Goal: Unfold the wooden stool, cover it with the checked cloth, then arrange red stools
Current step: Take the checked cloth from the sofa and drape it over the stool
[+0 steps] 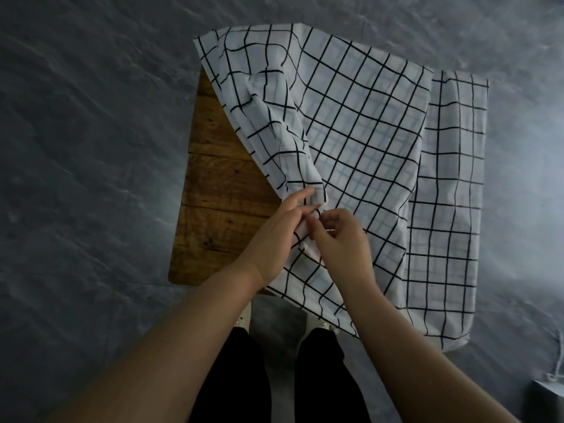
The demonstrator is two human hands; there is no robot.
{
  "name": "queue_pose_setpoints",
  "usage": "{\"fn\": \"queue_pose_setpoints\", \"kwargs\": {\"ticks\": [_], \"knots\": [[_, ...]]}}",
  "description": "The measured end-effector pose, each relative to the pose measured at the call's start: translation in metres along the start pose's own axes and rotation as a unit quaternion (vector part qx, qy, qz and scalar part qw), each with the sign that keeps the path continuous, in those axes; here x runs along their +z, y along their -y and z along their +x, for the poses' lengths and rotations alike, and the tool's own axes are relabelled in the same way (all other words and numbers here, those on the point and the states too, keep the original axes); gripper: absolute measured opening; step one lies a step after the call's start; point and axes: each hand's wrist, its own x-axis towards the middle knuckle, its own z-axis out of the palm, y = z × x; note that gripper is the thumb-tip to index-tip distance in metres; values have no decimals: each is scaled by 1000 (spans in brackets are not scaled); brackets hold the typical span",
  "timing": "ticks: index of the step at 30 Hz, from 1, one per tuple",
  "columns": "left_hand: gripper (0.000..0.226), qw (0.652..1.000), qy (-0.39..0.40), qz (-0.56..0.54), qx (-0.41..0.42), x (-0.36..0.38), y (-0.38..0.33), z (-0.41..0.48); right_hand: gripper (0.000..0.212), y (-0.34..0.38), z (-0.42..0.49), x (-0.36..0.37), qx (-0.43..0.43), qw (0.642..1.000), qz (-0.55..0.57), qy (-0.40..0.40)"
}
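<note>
The wooden stool (219,190) stands unfolded below me, its brown plank top bare on the left half. The white checked cloth (366,141) with black grid lines lies over its right half and hangs off the right side. One corner is folded back toward the middle. My left hand (274,233) and my right hand (338,239) meet at that folded corner near the stool's front, both pinching the fabric. No red stools are in view.
Grey mottled floor (91,148) surrounds the stool on all sides. My legs in black trousers (244,377) and pale shoes stand just in front of the stool. A small dark object (549,404) with a white cord sits at the lower right edge.
</note>
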Motion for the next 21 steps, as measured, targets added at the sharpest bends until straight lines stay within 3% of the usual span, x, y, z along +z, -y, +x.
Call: {"fn": "queue_pose_setpoints", "kwargs": {"ticks": [4, 6, 8, 11, 15, 21], "knots": [[40, 998, 5, 64, -13, 0, 4, 3, 12, -6, 8, -11, 9, 1000, -13, -22], [34, 986, -74, 149, 16, -2, 8, 4, 11, -8, 15, -21, 11, 999, -20, -33], [36, 952, -198, 231, 40, -3, 11, 5, 11, -9, 25, -33, 5, 999, -20, -32], [45, 915, -298, 271, 5, -9, 18, 13, 13, -12, 40, -48, -4, 1000, -6, 8], [58, 918, -271, 290, -12, -11, 31, 34, 10, -14, 48, -60, -32, 998, -16, 46], [61, 932, -323, 166, 1, 1, 27, 64, 12, -21, 52, -61, -35, 998, 14, 57]]}}
